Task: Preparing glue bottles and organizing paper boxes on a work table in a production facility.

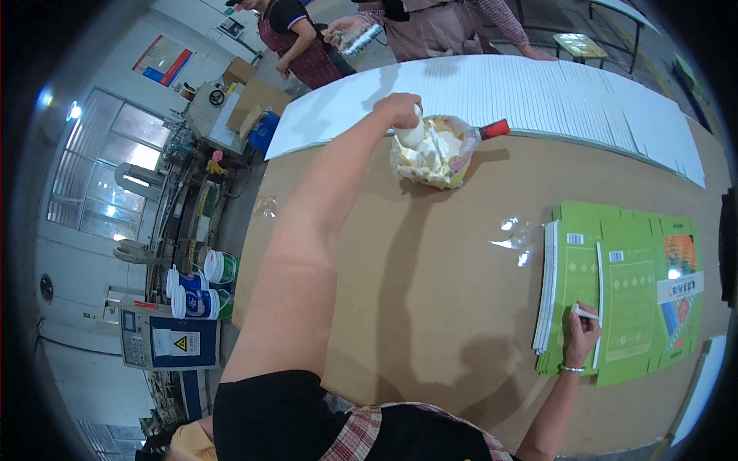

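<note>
Gripping hands (pixel 400 107) — crinkled glue bag (pixel 430 154), flat green cartons (pixel 623 300)

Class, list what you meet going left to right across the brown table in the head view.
Left hand → glue-filled plastic bag → red-capped brush handle → crumpled clear film → right hand → green flat carton stack.
</note>
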`<state>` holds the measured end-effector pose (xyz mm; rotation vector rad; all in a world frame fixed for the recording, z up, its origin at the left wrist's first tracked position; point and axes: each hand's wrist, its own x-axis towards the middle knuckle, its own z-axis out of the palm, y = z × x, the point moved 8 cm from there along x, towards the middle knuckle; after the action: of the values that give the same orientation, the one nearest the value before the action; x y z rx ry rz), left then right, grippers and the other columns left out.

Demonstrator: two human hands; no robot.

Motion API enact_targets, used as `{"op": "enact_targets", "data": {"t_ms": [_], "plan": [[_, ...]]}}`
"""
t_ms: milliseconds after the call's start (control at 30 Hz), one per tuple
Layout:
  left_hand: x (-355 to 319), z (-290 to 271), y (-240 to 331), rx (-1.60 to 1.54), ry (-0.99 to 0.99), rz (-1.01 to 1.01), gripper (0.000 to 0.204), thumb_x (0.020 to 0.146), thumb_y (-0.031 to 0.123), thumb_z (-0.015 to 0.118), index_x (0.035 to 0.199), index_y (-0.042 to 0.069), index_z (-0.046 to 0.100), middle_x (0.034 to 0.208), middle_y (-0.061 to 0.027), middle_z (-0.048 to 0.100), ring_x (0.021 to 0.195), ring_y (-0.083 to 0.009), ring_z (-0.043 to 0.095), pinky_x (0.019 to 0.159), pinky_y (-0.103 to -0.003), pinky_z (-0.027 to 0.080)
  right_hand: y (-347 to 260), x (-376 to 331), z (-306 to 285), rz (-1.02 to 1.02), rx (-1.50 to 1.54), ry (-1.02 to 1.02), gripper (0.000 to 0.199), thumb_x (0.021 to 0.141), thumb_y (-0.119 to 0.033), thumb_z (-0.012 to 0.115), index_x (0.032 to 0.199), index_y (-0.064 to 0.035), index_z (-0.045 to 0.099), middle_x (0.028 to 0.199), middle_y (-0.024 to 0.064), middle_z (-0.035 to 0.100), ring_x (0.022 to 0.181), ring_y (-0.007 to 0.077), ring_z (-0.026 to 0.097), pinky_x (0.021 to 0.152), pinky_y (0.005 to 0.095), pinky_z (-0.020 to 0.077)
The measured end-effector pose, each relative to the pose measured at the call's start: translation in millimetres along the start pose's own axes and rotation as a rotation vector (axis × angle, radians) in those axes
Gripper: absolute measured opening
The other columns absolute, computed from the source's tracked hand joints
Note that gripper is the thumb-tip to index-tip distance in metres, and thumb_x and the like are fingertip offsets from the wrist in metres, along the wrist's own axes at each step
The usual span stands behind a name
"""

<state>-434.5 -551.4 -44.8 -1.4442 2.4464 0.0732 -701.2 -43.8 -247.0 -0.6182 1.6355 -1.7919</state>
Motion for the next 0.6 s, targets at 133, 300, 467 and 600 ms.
{"op": "enact_targets", "data": {"t_ms": [133,300,467,600], "plan": [[-1,2,6,-0.011,0.024,0.013,0.038,0.064,0.018,0.058,0.102,0.024,0.061,0.108,-0.0041,0.061,0.102,-0.0252,0.057,0.084,-0.038,0.046,5,-3,-6,0.037,0.019,-0.002,0.024,0.075,0.003,0.064,0.099,0.0019,0.058,0.096,0.0045,0.056,0.082,0.0088,0.053,0.073,0.0214,0.0445],[-12,2,5,-0.057,-0.016,-0.035,0.038,0.065,0.017,0.058,0.102,0.024,0.061,0.108,-0.0035,0.060,0.102,-0.0244,0.056,0.084,-0.038,0.046,-1,-4,-3,0.017,0.041,-0.014,0.024,0.075,0.002,0.065,0.099,0.0021,0.058,0.094,0.0039,0.056,0.080,0.0085,0.053,0.072,0.0217,0.0443],[-8,4,4,-0.083,-0.046,-0.048,0.041,0.065,0.018,0.059,0.106,0.024,0.058,0.110,-0.0036,0.059,0.103,-0.0250,0.056,0.084,-0.040,0.045,4,-3,-4,0.003,0.087,-0.024,0.024,0.076,0.000,0.066,0.098,0.0026,0.059,0.095,0.0035,0.055,0.079,0.0076,0.052,0.070,0.0210,0.0432],[-5,9,-3,-0.126,-0.071,-0.059,0.043,0.064,0.016,0.060,0.107,0.022,0.057,0.110,-0.0051,0.059,0.099,-0.0255,0.058,0.077,-0.041,0.049,-8,-2,6,0.006,0.043,-0.041,0.024,0.076,-0.001,0.066,0.098,0.0022,0.059,0.095,0.0033,0.055,0.078,0.0076,0.051,0.070,0.0211,0.0427]]}}
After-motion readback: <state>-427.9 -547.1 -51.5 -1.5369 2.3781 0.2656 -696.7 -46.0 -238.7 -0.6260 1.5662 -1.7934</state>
